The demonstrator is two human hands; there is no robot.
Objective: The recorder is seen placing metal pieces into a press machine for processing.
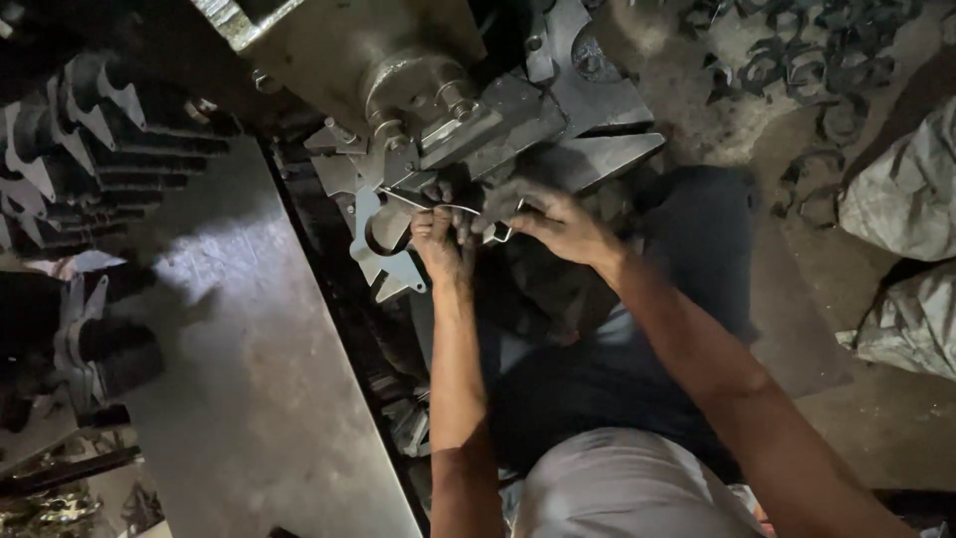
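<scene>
The left hand [441, 239] pinches a flat grey stamped metal plate with a round hole [383, 244] under the greenish press machine head [398, 60]; the right hand [553, 221] grips its far end. Fingers so near the die risk crushing; a loosened grip could tilt the plate.

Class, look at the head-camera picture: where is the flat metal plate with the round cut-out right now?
The flat metal plate lies left of centre, just below the grey machine head, beside the left hand and right of the long steel sheet.

1 flat grey metal plate [383, 244] with a round cutout and jagged tabs, lying under the press head, left hand [441, 244] gripping its edge.
</scene>
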